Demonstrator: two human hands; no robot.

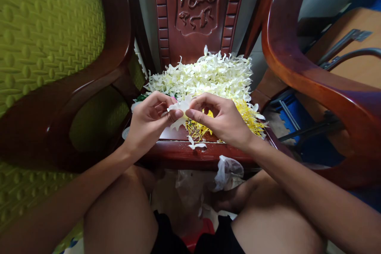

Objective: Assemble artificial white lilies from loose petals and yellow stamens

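Between my hands is a white flower piece (178,107) with notched petals. My left hand (156,117) pinches its left side between thumb and fingers. On the opposite side my right hand (218,117) has its thumb and forefinger closed on the flower's edge. Behind them, a large pile of white flowers (202,75) covers the back of the wooden seat. Yellow thin strands (253,119) lie to the right, partly behind my right hand. One loose white flower (195,144) rests at the seat's front edge.
The dark red wooden chair (202,156) has a carved backrest (199,4). Curved armrests stand at left and right, with a yellow-green textured mat (44,20) at the left. A clear plastic bag (228,170) hangs below the seat's front edge, near my knees.
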